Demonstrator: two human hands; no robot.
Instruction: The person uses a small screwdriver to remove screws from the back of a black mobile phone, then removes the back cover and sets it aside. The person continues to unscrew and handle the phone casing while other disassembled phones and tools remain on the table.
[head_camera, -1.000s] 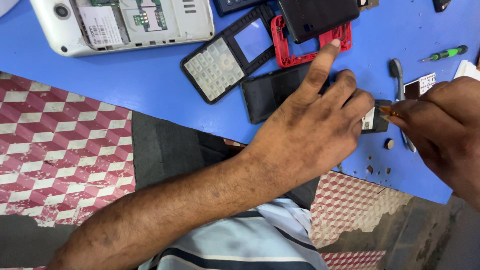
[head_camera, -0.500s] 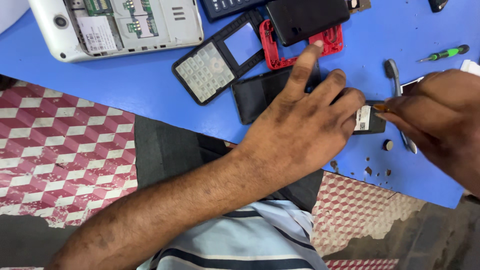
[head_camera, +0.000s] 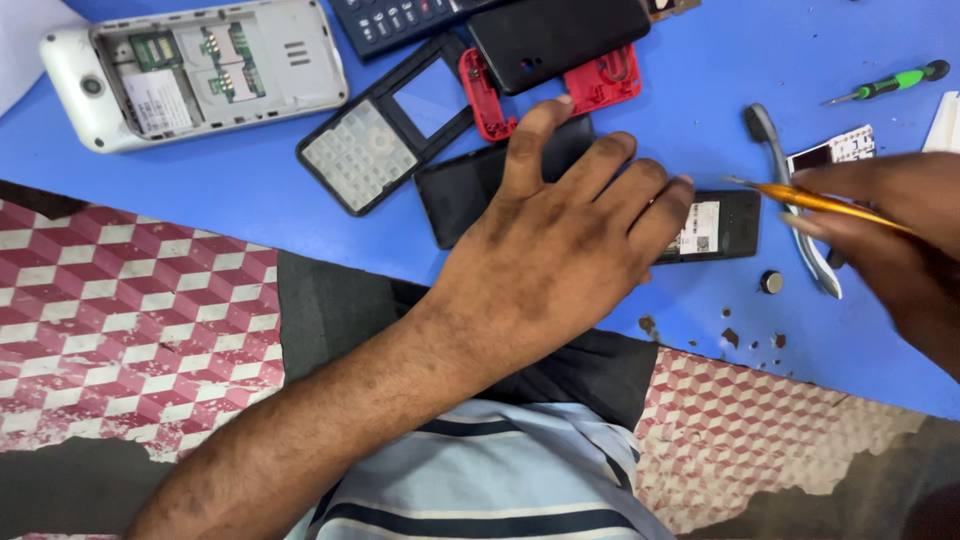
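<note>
While I watch from the head camera, I list what lies on the blue table (head_camera: 250, 190).

Left hand (head_camera: 560, 240): spread flat, fingers (head_camera: 600, 170) splayed wide, palm down over a black phone body (head_camera: 725, 225) with a white label; the fingertips press its left end, and the index finger lies across a dark back cover (head_camera: 465, 190) beside it.

Right hand (head_camera: 890, 230): closed in a pinch on an orange-handled tool (head_camera: 810, 200), whose thin tip points left and sits just above the top edge of the black phone body. I cannot tell whether the tip touches it.

Around them:
- a black keypad frame (head_camera: 385, 140) with pale keys, tilted, left of the dark back cover;
- a red phone frame (head_camera: 600, 90), partly under a black phone back (head_camera: 555, 35);
- a white phone (head_camera: 195, 70), opened, its card slots showing, at the far left;
- a dark blue keypad (head_camera: 395, 20) at the top edge;
- grey tweezers (head_camera: 790, 200) running under the right hand;
- a green-handled screwdriver (head_camera: 890, 82) at the upper right, well apart;
- a small round button part (head_camera: 771, 282) and dark crumbs (head_camera: 730, 335) near the table's near edge.

Below the table I see a red-and-white checked floor (head_camera: 120, 330) and a striped shirt (head_camera: 490, 470).
</note>
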